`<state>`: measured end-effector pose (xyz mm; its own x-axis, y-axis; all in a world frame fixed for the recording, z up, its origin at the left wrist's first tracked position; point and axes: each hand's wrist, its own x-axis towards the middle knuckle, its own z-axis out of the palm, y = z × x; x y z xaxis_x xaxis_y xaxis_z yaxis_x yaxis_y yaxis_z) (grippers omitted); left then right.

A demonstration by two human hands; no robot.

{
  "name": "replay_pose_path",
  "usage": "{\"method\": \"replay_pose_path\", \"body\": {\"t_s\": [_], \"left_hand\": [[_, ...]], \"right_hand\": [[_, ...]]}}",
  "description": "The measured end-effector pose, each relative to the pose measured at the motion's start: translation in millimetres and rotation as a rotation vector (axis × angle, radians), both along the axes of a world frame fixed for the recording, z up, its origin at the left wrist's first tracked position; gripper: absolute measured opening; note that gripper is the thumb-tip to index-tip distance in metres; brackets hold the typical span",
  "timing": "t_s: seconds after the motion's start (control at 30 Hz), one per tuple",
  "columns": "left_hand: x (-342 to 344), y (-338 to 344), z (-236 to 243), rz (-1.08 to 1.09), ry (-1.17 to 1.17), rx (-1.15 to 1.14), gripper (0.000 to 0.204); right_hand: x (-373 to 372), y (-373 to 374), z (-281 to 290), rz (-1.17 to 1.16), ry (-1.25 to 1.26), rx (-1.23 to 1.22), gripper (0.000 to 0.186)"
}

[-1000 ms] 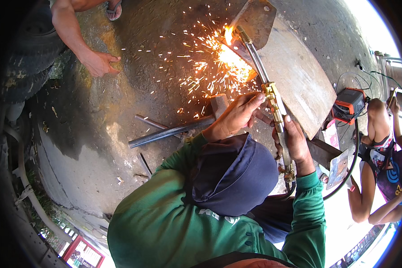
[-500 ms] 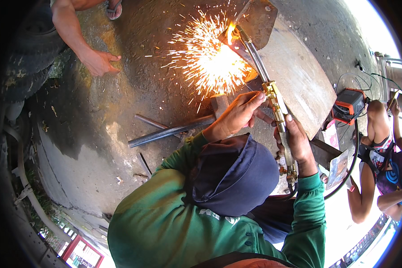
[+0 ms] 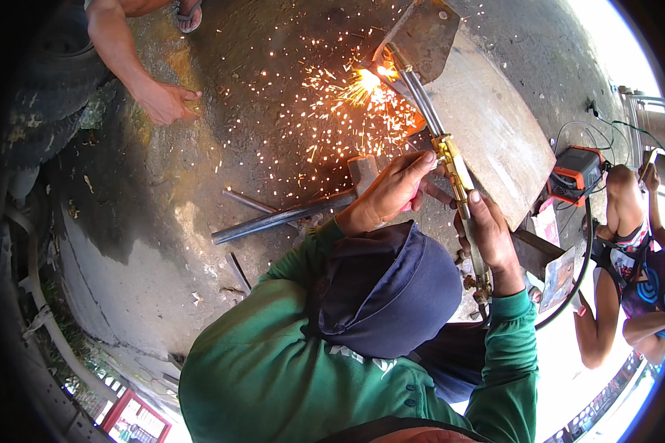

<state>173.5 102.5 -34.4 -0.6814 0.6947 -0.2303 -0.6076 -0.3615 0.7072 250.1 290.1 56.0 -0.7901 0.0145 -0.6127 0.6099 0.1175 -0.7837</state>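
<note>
Neither my left hand nor my right hand can be made out. Below me crouches a worker in a green shirt (image 3: 251,369) and dark head covering (image 3: 384,280). That worker's left hand (image 3: 388,188) is at the brass valves of a long cutting torch (image 3: 421,96), and their right hand (image 3: 488,229) grips its handle. The tip meets a steel plate (image 3: 428,37) amid flame and sparks (image 3: 366,88). Beneath lies a paler sheet (image 3: 506,133). A hammer (image 3: 362,173) and metal bars (image 3: 273,221) lie left of the torch.
Another person's hand (image 3: 166,103) hangs at upper left beside a vehicle tyre (image 3: 52,103). A seated person (image 3: 635,288) is at the right, near an orange-black machine (image 3: 576,173) with cables. A bent metal piece (image 3: 554,273) and a black hose (image 3: 584,280) lie nearby.
The spark burst swelled bright half a second ago and is now smaller, with scattered drops. The torch and the worker's hands are almost unmoved. The seated person's lower arm has shifted slightly.
</note>
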Motion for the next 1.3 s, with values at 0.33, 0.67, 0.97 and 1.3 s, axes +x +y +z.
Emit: {"method": "replay_pose_path", "body": {"t_s": [0.33,0.67,0.97,1.3], "left_hand": [[0.6,-1.4,3.3,0.029,-0.046,0.014,0.050],[-2.0,-1.3,2.7,0.028,0.011,0.016,0.052],[6.6,-51.0,58.2,-0.189,0.045,-0.612,0.034],[54.2,-88.9,125.8,0.090,0.131,-1.004,0.033]], "right_hand": [[0.6,-0.7,-1.9,0.028,-0.016,0.035,0.063],[-2.4,1.6,-5.2,0.037,0.019,0.056,0.063],[26.9,1.1,32.3,0.122,0.065,0.194,0.043],[68.5,-34.3,80.3,0.200,0.023,0.127,0.029]]}}
